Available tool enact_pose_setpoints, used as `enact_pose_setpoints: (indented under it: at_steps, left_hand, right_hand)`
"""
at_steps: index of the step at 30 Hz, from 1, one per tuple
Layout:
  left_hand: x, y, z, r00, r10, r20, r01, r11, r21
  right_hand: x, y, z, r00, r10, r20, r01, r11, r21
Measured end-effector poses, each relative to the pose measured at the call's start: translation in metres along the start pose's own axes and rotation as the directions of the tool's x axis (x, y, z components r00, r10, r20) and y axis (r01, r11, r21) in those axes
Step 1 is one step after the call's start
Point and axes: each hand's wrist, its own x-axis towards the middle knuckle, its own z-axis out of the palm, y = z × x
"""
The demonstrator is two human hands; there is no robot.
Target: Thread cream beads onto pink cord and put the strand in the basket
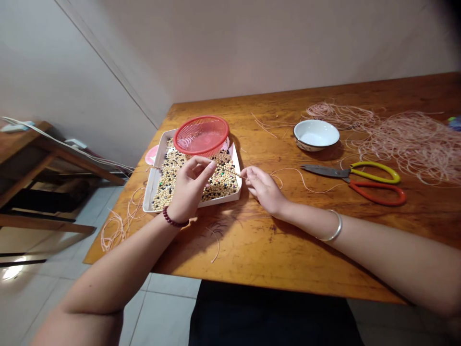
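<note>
A white tray (155, 179) full of small cream and dark beads sits at the table's left. My left hand (189, 187) hovers over it, thumb and forefinger pinched on something too small to make out, likely a bead. My right hand (262, 188) rests just right of the tray, fingers pinched on the end of a thin pink cord (306, 185) that trails right across the wood. A red mesh basket (201, 135) lies on the tray's far end.
A white bowl (316, 135) stands mid-table. Scissors with yellow and red handles (360, 177) lie to its right. A large tangle of pink cord (403, 137) covers the far right. Loose cords (118, 226) hang over the table's left edge. A wooden bench (43, 154) stands left.
</note>
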Motion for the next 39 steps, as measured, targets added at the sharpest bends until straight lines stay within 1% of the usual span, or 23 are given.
enact_pose_setpoints:
  at_steps: [7, 12, 16, 21, 25, 31, 35, 39]
  left_hand:
    - [0.0005, -0.0001, -0.0002, 1.000, -0.002, 0.009, 0.002, 1.000, 0.010]
    - [0.0008, -0.0004, -0.0010, 1.000, -0.010, -0.013, 0.011, 1.000, 0.022]
    - [0.0013, -0.0008, -0.0016, 0.999, -0.004, -0.041, 0.006, 0.999, 0.047]
    - [0.0009, -0.0003, -0.0015, 0.998, -0.005, -0.058, 0.006, 1.000, 0.031]
    - [0.0002, 0.0001, -0.0019, 0.999, 0.027, -0.044, -0.025, 0.998, 0.055]
    - [-0.0001, -0.0013, -0.0035, 0.991, 0.135, -0.010, -0.132, 0.980, 0.146]
    - [-0.0005, -0.0014, -0.0042, 0.990, 0.138, -0.008, -0.136, 0.981, 0.142]
    - [-0.0007, -0.0009, -0.0042, 0.990, 0.143, -0.004, -0.141, 0.981, 0.135]
  right_hand:
    - [0.0026, -0.0049, 0.0024, 0.998, -0.054, 0.015, 0.054, 0.998, -0.034]
    - [0.0031, -0.0053, 0.0028, 0.998, -0.068, 0.002, 0.068, 0.997, -0.047]
    - [0.0031, -0.0046, 0.0022, 0.998, -0.063, -0.014, 0.063, 0.997, -0.035]
    - [0.0033, -0.0048, 0.0020, 0.999, -0.033, -0.008, 0.033, 0.999, 0.002]
    - [0.0036, -0.0058, 0.0024, 0.999, -0.026, -0.018, 0.026, 1.000, 0.002]
    - [0.0025, -0.0052, 0.0033, 0.995, -0.087, -0.043, 0.084, 0.994, -0.063]
    - [0.0018, -0.0039, 0.0034, 0.994, -0.093, -0.051, 0.090, 0.994, -0.067]
    - [0.0012, -0.0024, 0.0026, 0.997, -0.058, -0.051, 0.057, 0.998, -0.031]
